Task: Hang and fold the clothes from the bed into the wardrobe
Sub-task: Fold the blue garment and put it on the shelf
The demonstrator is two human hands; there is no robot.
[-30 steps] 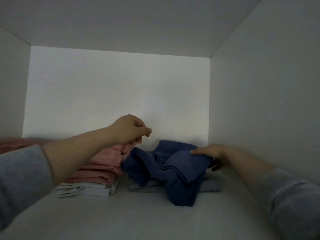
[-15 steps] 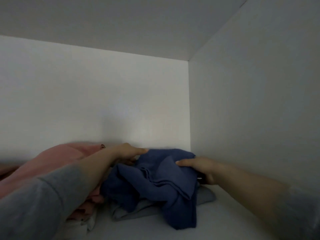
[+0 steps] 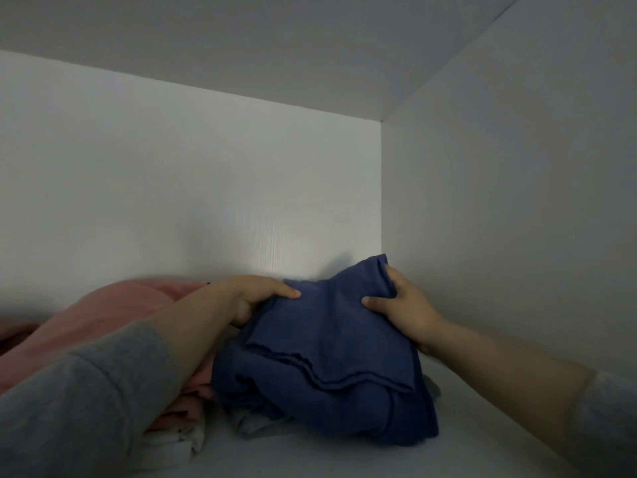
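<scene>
A rumpled dark blue garment [image 3: 324, 367] lies on the white wardrobe shelf [image 3: 310, 457] near the right wall, on top of a grey folded piece [image 3: 255, 424]. My left hand [image 3: 255, 298] grips its upper left edge, thumb on top and fingers tucked beneath. My right hand [image 3: 403, 308] grips its upper right corner, thumb on the front and fingers curled behind, and the corner is lifted. To the left sits a stack of pink folded clothes [image 3: 113, 326] over a white folded piece [image 3: 172, 443], partly hidden by my left forearm.
The shelf is a white box: back panel [image 3: 206, 201], right side wall [image 3: 499, 236] close to the blue garment, and a low ceiling panel [image 3: 275, 46] overhead. Bare shelf floor shows in front of the clothes.
The view has moved closer and to the right. My left hand came down from the air onto the blue garment's left edge. My right hand shifted to the upper right corner and raised it.
</scene>
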